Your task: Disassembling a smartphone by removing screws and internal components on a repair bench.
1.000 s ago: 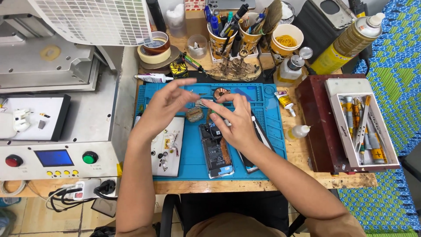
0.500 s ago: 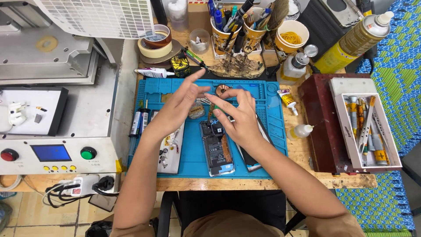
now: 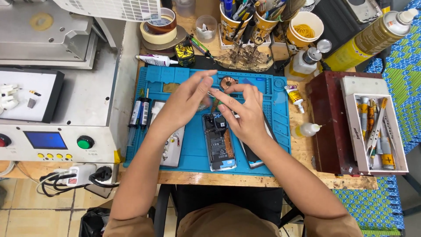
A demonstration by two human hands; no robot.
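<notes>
A person's left hand (image 3: 186,101) and right hand (image 3: 245,112) meet above an opened phone (image 3: 218,141) lying back-up, its cover off, on a blue work mat (image 3: 193,149) on a crowded desk (image 3: 307,151). The fingers of both hands pinch toward one another around something small and pale just above the phone's upper end; what it is cannot be told, and the left hand's other fingers are spread loose. A second dark panel (image 3: 252,158) lies beside the phone under the right wrist. A small part held this finely could slip and drop into the exposed interior, or roll off among the glue bottles (image 3: 305,130) and tool cups (image 3: 230,22) nearby.
</notes>
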